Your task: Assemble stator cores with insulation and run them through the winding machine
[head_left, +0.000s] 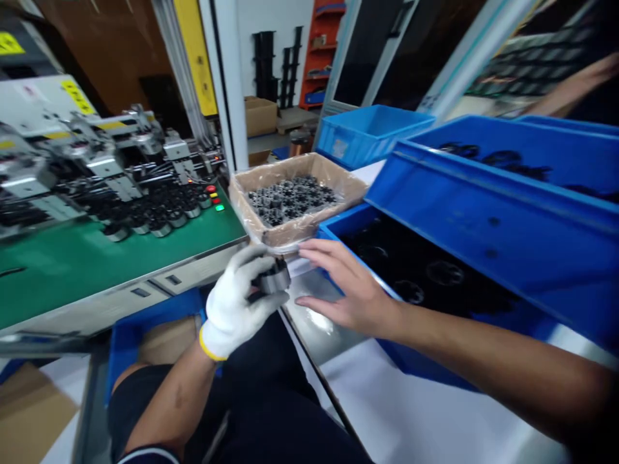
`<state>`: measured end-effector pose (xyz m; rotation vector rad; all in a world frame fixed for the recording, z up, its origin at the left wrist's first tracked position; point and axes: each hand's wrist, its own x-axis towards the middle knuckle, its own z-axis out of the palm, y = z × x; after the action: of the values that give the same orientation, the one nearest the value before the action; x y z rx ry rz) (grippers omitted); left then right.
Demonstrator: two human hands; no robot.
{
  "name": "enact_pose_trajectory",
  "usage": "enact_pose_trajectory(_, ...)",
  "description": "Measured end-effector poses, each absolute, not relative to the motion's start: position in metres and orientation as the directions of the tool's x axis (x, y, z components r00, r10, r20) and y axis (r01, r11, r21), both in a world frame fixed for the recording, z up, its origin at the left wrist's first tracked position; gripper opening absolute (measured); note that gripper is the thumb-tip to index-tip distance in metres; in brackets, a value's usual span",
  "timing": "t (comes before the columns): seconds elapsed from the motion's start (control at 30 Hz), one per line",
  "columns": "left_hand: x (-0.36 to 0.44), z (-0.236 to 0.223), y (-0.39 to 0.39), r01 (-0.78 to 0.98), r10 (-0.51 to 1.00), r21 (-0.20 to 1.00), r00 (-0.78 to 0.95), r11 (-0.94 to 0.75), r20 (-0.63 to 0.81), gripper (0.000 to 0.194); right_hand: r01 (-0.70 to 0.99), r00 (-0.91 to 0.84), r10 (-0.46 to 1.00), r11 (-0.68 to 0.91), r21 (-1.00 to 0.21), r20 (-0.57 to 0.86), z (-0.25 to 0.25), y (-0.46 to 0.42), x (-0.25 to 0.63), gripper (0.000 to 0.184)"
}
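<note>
My left hand [240,299], in a white knit glove with a yellow cuff, is closed around a round metal part with black trim [275,278]. My bare right hand [355,290] is just right of that part, thumb and fingers apart, with nothing between them. Behind both hands stands a plastic-lined cardboard box [294,237] holding many small grey and black parts [293,198]. To the left, similar metal and black parts [162,216] lie grouped on the green bench top [58,277].
Blue bins hold black parts: a lower bin [348,222] and a tilted upper bin [483,200]. A lighter blue crate [374,129] stands behind. Machine fixtures [106,164] line the bench's back, near lit buttons [215,198]. Another person's arm [570,87] shows at upper right.
</note>
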<state>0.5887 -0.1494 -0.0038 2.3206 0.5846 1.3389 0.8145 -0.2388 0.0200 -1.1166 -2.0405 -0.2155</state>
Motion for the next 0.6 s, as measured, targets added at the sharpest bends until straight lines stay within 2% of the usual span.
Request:
enact_pose_trajectory(0.07, 0.565, 0.000, -0.125, 0.356, 0.660, 0.559, 0.327, -0.749, 0.677, 0.033, 0.788, -0.295, 0.646, 0.581, -0.203, 0.704, 0.019, -0.237, 0.817, 0.076)
enact_pose_trajectory(0.1, 0.549, 0.004, -0.109, 0.495, 0.739, 0.574, 0.250, -0.653, 0.625, 0.028, 0.788, -0.303, 0.645, 0.584, -0.196, 0.702, 0.019, -0.237, 0.817, 0.077)
enact_pose_trajectory(0.17, 0.512, 0.013, -0.073, 0.759, 0.890, 0.553, 0.077, -0.345, 0.450, 0.024, 0.784, -0.335, 0.647, 0.595, -0.178, 0.685, 0.017, -0.236, 0.817, 0.072)
enact_pose_trajectory(0.2, 0.494, 0.018, -0.054, 0.855, 0.948, 0.498, -0.025, -0.145, 0.318, 0.027, 0.783, -0.350, 0.648, 0.598, -0.168, 0.677, 0.017, -0.235, 0.816, 0.067)
enact_pose_trajectory(0.23, 0.477, 0.022, -0.035, 0.886, 0.967, 0.463, -0.120, 0.002, 0.226, 0.032, 0.784, -0.359, 0.650, 0.599, -0.162, 0.670, 0.016, -0.235, 0.815, 0.062)
enact_pose_trajectory(0.3, 0.451, 0.027, -0.005, 0.871, 0.956, 0.483, -0.215, 0.094, 0.201, 0.035, 0.788, -0.360, 0.651, 0.596, -0.157, 0.668, 0.015, -0.234, 0.813, 0.055)
enact_pose_trajectory(0.4, 0.434, 0.030, 0.016, 0.818, 0.935, 0.575, -0.190, -0.018, 0.300, 0.043, 0.791, -0.355, 0.650, 0.592, -0.154, 0.672, 0.014, -0.234, 0.811, 0.053)
enact_pose_trajectory(0.5, 0.436, 0.040, 0.011, 0.716, 0.906, 0.637, -0.014, -0.285, 0.422, 0.044, 0.811, -0.370, 0.639, 0.576, -0.101, 0.674, 0.017, -0.235, 0.817, 0.055)
enact_pose_trajectory(0.6, 0.453, 0.060, -0.004, 0.583, 0.840, 0.633, 0.177, -0.510, 0.513, 0.048, 0.860, -0.378, 0.629, 0.510, 0.006, 0.679, 0.027, -0.232, 0.838, 0.050)
